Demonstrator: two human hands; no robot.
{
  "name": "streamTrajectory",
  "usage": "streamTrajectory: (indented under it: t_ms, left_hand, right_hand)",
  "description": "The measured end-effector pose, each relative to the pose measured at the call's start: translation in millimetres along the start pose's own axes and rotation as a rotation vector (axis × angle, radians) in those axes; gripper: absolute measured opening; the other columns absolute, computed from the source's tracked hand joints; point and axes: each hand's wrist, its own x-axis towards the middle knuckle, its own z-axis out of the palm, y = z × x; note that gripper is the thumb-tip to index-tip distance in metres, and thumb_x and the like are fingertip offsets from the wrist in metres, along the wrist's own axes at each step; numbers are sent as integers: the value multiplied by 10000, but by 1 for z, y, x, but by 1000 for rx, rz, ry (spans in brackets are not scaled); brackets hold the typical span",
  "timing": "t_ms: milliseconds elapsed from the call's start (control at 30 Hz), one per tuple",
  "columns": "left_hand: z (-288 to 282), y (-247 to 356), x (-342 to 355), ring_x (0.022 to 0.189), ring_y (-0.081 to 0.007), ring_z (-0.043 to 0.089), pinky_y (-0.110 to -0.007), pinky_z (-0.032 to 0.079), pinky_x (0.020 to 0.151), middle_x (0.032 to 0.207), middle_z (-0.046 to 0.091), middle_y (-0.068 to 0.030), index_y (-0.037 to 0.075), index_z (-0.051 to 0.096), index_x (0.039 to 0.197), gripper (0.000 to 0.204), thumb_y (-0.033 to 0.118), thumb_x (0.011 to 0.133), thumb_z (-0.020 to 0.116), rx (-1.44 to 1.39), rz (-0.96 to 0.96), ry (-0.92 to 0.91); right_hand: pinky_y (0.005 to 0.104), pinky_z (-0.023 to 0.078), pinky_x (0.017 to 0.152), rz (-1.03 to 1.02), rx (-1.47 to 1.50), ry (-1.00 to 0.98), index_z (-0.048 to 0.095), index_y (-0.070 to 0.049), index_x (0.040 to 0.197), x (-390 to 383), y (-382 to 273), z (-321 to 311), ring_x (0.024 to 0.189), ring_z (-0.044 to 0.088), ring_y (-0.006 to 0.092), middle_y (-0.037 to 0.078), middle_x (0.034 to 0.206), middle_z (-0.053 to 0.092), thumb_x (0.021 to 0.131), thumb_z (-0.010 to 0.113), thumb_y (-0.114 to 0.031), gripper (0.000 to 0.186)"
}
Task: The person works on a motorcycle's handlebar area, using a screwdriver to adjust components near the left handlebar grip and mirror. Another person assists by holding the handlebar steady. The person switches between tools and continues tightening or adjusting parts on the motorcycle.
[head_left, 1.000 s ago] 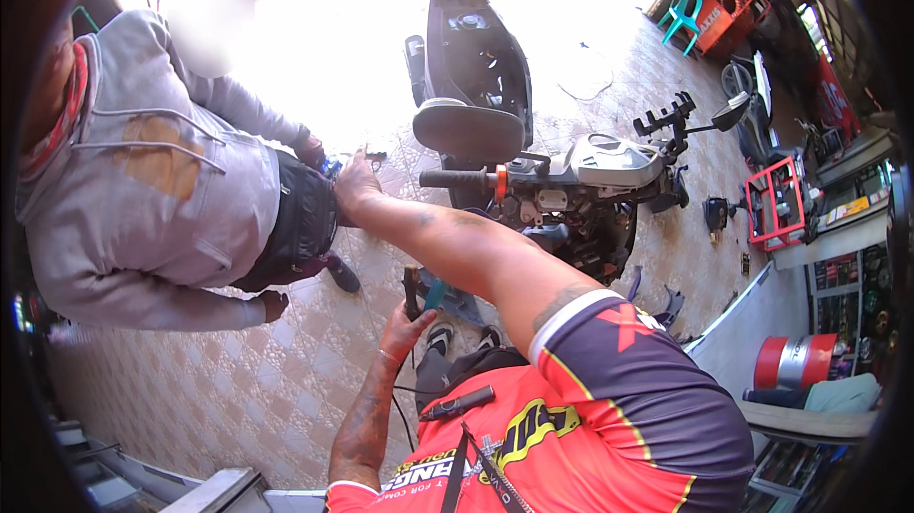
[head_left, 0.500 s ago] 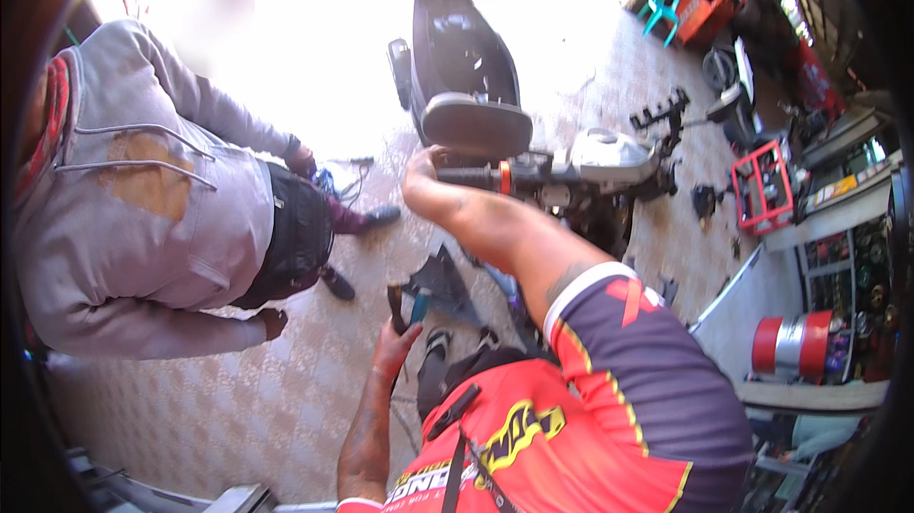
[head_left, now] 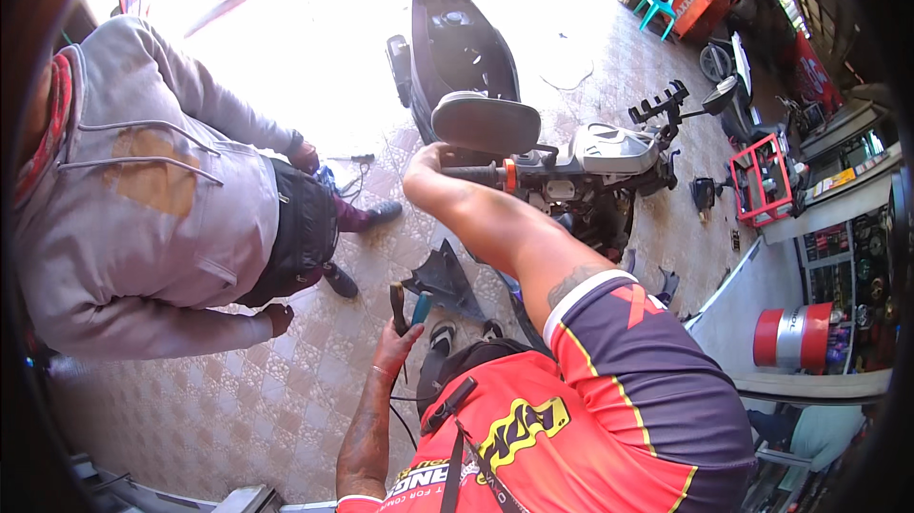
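Observation:
My left hand (head_left: 393,344) is closed around hand tools, with a dark handle (head_left: 398,308) and a teal handle (head_left: 420,308) sticking up; I cannot tell whether they belong to one tool or two. My right arm reaches across to a partly stripped scooter (head_left: 562,185). My right hand (head_left: 428,163) is at the outer end of the black handlebar grip (head_left: 471,173), just below the oval mirror (head_left: 486,123); its fingers are mostly hidden. An orange ring (head_left: 510,175) circles the grip's inner end. Beyond, the scooter's underseat compartment (head_left: 466,51) lies exposed.
A person in a grey hoodie (head_left: 181,189) stands close on my left. A dark triangular panel (head_left: 446,280) lies on the tiled floor by my feet. To the right are a red metal frame (head_left: 762,180), a glass counter (head_left: 733,308) and a red-and-silver drum (head_left: 793,337). A green chair (head_left: 657,1) stands farther back.
The mirror has shifted slightly to the right, and its stem now shows. My right hand stays by the grip. My left hand keeps its hold on the tools, nearly still.

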Motion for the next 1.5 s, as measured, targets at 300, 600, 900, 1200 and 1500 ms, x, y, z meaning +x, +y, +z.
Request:
streamTrajectory:
  t_ms: [300, 600, 900, 1200, 1500]
  left_hand:
    - [-1, -1, 12, 586, -40, 432, -244, 363, 521, 707, 500, 75, 127, 548, 899, 385, 376, 864, 840, -70, -98, -22]
    - [-5, -2, 5, 612, -52, 443, -253, 375, 538, 719, 502, 64, 123, 537, 904, 400, 376, 857, 843, 32, 20, -41]
    - [-8, -2, 15, 585, -48, 432, -245, 366, 520, 717, 502, 67, 130, 532, 901, 425, 406, 847, 850, 0, -32, -32]
    - [7, 19, 27, 610, -45, 435, -244, 370, 538, 726, 499, 70, 118, 551, 928, 367, 346, 871, 833, 68, -30, -89]
    - [21, 22, 34, 554, -32, 410, -243, 337, 482, 699, 470, 84, 141, 521, 906, 316, 294, 909, 797, 60, -3, -87]
  right_hand:
    - [674, 474, 976, 48, 400, 575, 725, -49, 1221, -45, -3, -41, 1098, 690, 363, 164, 1248, 707, 924, 651, -170, 329]
    - [509, 449, 1027, -338, 602, 681, 705, -70, 1247, -85, 10, 2, 1202, 637, 312, 138, 1265, 682, 934, 649, -218, 351]
    - [499, 277, 1185, 16, 724, 868, 263, 4, 1575, -166, 66, 98, 1443, 392, 323, 221, 1500, 454, 987, 463, -92, 629]
    - [418, 572, 881, -202, 865, 438, 712, -13, 1146, -146, 143, 119, 1049, 731, 308, 155, 1109, 753, 854, 733, -157, 327]
    - [412, 571, 892, -307, 854, 651, 689, 18, 1081, -147, 148, 149, 1051, 720, 309, 190, 1074, 740, 886, 632, -107, 239]
